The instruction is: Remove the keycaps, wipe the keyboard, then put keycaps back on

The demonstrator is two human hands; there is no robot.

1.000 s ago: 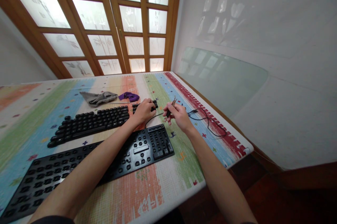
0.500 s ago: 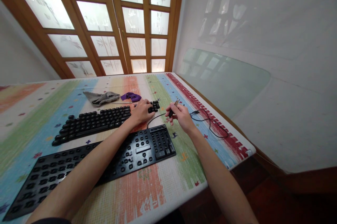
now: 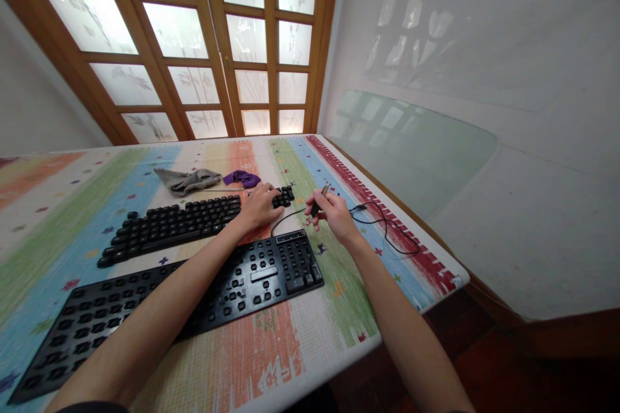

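Observation:
Two black keyboards lie on a table covered by a striped, coloured cloth (image 3: 271,361). My left hand (image 3: 260,205) rests with curled fingers on the right end of the far keyboard (image 3: 184,219), gripping it. My right hand (image 3: 332,211) is closed on a small dark tool (image 3: 317,205) that points up and away, just right of that keyboard. A black cable (image 3: 387,225) runs from the keyboards past my right hand and loops towards the table's right edge. The near keyboard (image 3: 194,290) lies under my left forearm.
A grey cloth (image 3: 186,179) and a purple cloth (image 3: 241,178) lie behind the far keyboard. The table's right edge (image 3: 436,258) drops to a dark floor. A wooden framed glass door stands behind, and a white wall with a glass sheet leaning on it is at right.
The view has shifted slightly between frames. My left hand has slid a little left along the far keyboard, uncovering its right end. My right hand keeps the tool in about the same place.

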